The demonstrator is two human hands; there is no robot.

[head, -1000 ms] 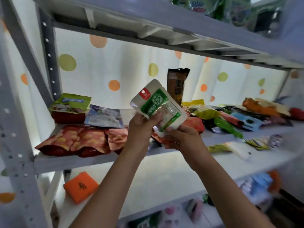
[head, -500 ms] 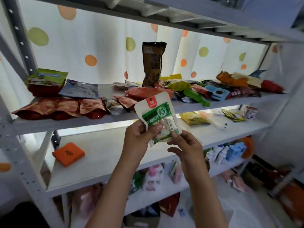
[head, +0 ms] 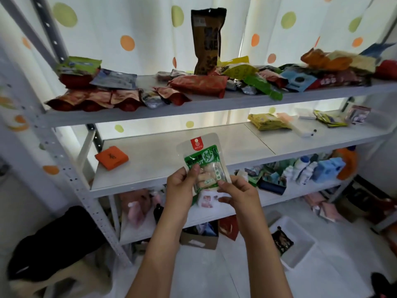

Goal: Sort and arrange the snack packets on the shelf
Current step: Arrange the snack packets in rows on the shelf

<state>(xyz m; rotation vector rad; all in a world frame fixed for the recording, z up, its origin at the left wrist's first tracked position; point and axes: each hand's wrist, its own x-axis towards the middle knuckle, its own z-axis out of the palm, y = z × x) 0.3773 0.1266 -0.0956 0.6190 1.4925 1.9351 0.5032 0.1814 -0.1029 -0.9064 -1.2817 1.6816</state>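
**Green-and-white packet held in front of the shelf**

Green label, clear window and red tag mark the peanut packet (head: 204, 163), held upright before the middle shelf (head: 247, 145). The left hand (head: 180, 186) pinches its lower left edge, thumb on the front; the right hand (head: 237, 193) grips its bottom right corner. At 12 o'clock from the packet, the upper shelf (head: 214, 104) carries a heap of snack packets, a tall brown bag (head: 206, 39) standing among them. An orange box (head: 111, 158) lies at 9 o'clock on the middle shelf; yellow packets (head: 266, 121) at 2 o'clock.
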